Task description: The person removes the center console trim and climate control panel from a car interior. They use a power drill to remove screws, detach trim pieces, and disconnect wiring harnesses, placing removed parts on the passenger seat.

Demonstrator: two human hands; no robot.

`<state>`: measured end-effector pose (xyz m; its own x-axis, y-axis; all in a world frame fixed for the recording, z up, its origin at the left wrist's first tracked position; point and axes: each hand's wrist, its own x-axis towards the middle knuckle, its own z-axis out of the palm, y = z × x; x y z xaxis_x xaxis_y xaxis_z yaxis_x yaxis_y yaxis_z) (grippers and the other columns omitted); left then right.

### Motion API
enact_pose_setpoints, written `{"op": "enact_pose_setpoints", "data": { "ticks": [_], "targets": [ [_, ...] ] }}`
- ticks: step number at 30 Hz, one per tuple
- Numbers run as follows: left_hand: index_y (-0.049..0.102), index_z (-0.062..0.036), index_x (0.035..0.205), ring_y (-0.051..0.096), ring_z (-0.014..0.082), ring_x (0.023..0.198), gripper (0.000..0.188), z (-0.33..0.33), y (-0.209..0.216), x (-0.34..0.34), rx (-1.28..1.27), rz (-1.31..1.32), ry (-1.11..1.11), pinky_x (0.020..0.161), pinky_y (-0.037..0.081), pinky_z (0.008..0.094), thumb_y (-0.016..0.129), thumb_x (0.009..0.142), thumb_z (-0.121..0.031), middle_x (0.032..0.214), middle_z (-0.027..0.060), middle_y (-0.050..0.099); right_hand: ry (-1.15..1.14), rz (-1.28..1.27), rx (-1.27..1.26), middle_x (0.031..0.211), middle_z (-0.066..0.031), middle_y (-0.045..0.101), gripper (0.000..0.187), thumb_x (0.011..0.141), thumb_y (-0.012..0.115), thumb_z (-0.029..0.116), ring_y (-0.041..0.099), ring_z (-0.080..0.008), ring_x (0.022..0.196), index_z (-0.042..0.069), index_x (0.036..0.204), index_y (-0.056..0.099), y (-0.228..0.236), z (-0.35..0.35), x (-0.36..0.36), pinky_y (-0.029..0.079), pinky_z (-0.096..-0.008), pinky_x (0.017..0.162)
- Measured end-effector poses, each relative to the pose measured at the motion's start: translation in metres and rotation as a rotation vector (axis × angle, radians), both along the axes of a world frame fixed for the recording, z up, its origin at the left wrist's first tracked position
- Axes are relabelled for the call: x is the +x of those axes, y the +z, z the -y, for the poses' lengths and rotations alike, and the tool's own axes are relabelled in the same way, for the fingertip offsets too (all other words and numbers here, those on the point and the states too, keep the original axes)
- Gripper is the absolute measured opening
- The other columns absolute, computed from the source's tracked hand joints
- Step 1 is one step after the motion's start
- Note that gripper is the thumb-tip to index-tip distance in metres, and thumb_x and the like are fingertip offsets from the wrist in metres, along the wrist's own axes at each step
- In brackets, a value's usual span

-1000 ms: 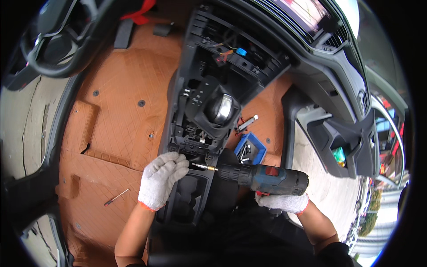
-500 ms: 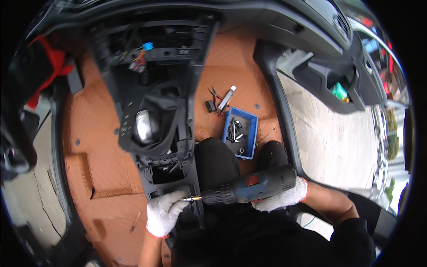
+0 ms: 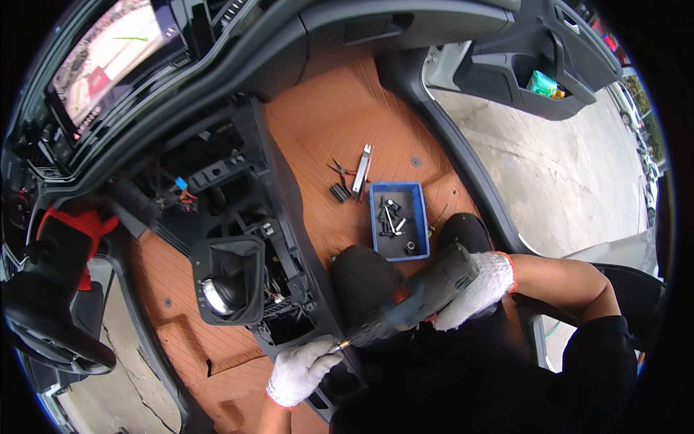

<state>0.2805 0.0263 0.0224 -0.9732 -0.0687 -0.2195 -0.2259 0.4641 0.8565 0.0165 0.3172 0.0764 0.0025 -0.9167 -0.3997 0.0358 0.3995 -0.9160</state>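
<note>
My right hand (image 3: 483, 286), in a white knit glove with a red cuff, grips a dark blue and black cordless drill (image 3: 408, 302). The drill slants down to the left across my lap. At its front end, my gloved left hand (image 3: 300, 372) pinches the brass-coloured bit (image 3: 341, 346) between thumb and fingers. Both hands are above the edge of the car's stripped centre console (image 3: 288, 249). On the console sit a gear lever with a silver knob (image 3: 220, 296) and its black boot (image 3: 247, 262). The fingertips of my right hand are partly hidden behind the drill.
Between my knees stands a blue tray (image 3: 425, 217) holding sockets and small tools. Red-handled pliers (image 3: 341, 173), a silver bar-shaped tool (image 3: 362, 168) and a black block (image 3: 339, 192) lie on the brown floor mat (image 3: 311, 108). An open door (image 3: 506, 76) is at right, the steering wheel (image 3: 54, 340) at left.
My view has swung left, bringing the dashboard screen and steering wheel further in. The drill now slants more steeply, its front end lower. Both hands keep their holds.
</note>
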Motion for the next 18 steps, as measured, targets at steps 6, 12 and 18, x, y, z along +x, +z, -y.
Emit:
{"op": "enact_pose_setpoints", "data": {
  "ticks": [6, 12, 18],
  "targets": [
    [0.080, -0.0068, 0.112, 0.076, 0.0245, 0.076, 0.025, -0.001, 0.006, -0.031, 0.104, -0.013, 0.121, 0.071, 0.060, 0.0336, 0.079, 0.095, -0.025, 0.086, 0.0103, 0.077, -0.159, -0.126, 0.148, 0.108, -0.0079, 0.078, 0.053, 0.085, 0.091, 0.023, 0.073, -0.0205, 0.095, 0.005, 0.131, 0.073, 0.044, 0.013, -0.005, 0.059, -0.0386, 0.090],
    [0.078, -0.0033, 0.117, 0.077, 0.0191, 0.076, 0.025, 0.002, 0.005, -0.023, 0.152, -0.096, 0.204, 0.073, 0.061, 0.0298, 0.076, 0.098, -0.020, 0.087, 0.0113, 0.078, -0.196, -0.087, 0.339, 0.121, -0.0093, 0.077, 0.061, 0.080, 0.091, 0.013, 0.071, -0.0187, 0.105, 0.005, 0.137, 0.070, 0.075, 0.024, 0.002, 0.058, -0.0349, 0.095],
    [0.076, -0.0041, 0.104, 0.070, 0.0160, 0.076, 0.022, 0.001, -0.006, -0.015, 0.357, -0.190, 0.115, 0.072, 0.056, 0.0299, 0.066, 0.102, -0.024, 0.083, 0.0048, 0.072, -0.178, -0.306, 0.325, 0.087, -0.0003, 0.073, 0.030, 0.079, 0.089, 0.015, 0.067, -0.0153, 0.078, 0.008, 0.105, 0.075, 0.097, 0.036, 0.016, 0.057, -0.0321, 0.075]
  ]
}}
